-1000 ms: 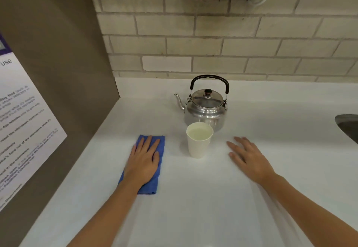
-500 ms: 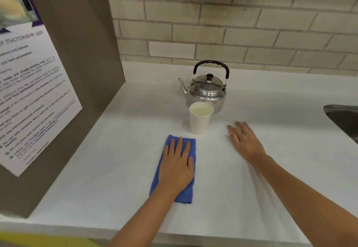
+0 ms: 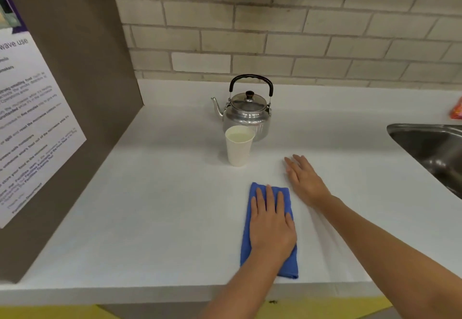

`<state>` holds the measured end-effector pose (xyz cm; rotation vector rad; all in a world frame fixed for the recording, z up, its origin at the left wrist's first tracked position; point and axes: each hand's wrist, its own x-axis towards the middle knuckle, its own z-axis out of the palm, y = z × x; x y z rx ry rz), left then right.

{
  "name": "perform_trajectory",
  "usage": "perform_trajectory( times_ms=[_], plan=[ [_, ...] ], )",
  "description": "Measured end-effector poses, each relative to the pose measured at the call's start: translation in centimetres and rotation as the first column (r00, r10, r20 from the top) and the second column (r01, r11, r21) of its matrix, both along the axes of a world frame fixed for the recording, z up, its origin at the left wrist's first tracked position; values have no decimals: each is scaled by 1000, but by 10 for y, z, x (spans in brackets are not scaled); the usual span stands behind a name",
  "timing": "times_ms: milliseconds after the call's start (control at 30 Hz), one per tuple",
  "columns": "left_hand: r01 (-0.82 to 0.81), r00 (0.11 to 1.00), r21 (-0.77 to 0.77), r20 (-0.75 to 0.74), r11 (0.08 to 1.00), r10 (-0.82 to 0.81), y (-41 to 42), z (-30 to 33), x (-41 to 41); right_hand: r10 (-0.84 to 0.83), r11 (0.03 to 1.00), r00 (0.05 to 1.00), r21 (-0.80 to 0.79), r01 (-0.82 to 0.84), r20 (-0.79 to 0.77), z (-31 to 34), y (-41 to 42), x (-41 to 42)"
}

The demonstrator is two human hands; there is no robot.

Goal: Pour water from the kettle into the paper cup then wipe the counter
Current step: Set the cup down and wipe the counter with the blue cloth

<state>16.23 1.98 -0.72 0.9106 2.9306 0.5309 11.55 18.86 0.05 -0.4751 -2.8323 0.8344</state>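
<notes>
The left hand [image 3: 271, 226] is lying flat, palm down, fingers stretched and close together, pressing on the cloth [image 3: 268, 268] without gripping it. The cloth is a soft blue rectangle, folded long and narrow, lying near the front edge of the desk [image 3: 150, 206]. The right hand [image 3: 306, 181] is resting just beside the cloth's far right corner, also flat and spread open on the desk, holding nothing, its forearm running back to the lower right. The desk is looking smooth, matte and white. Beyond the hands the cup [image 3: 239, 147] is standing upright, a tapered white paper one holding water near its rim. Right behind it the kettle [image 3: 247, 113] is sitting, round shiny metal with a black arched handle, a dark lid knob and a thin curved spout pointing left. A steel sink [image 3: 430, 148] is showing at the right, pale brick behind
</notes>
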Motion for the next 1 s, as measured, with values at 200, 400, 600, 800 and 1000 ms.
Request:
perform_trajectory(
  times_ms=[200, 400, 600, 800, 1000],
  plan=[
    [-78, 997, 53, -26, 996, 79, -42, -4, -38, -96, 986, 993, 142, 85, 74, 8, 37, 19],
    [-70, 998, 9, -4, 998, 70, 39, 3, -31, -114, 985, 989, 143, 101, 91, 8, 52, 19],
    [47, 999, 26, 18, 999, -48, 86, -5, -26, -86, 978, 992, 200, 66, 92, 9, 73, 6],
    [13, 1000, 7, -17, 1000, -13, 108, -4, -111, -97, 968, 986, 243, 62, 136, 10, 113, -3],
    [-86, 996, -67, 28, 994, 88, 185, 10, -185, -89, 970, 995, 232, 76, 46, -10, 129, -6]
  ],
)
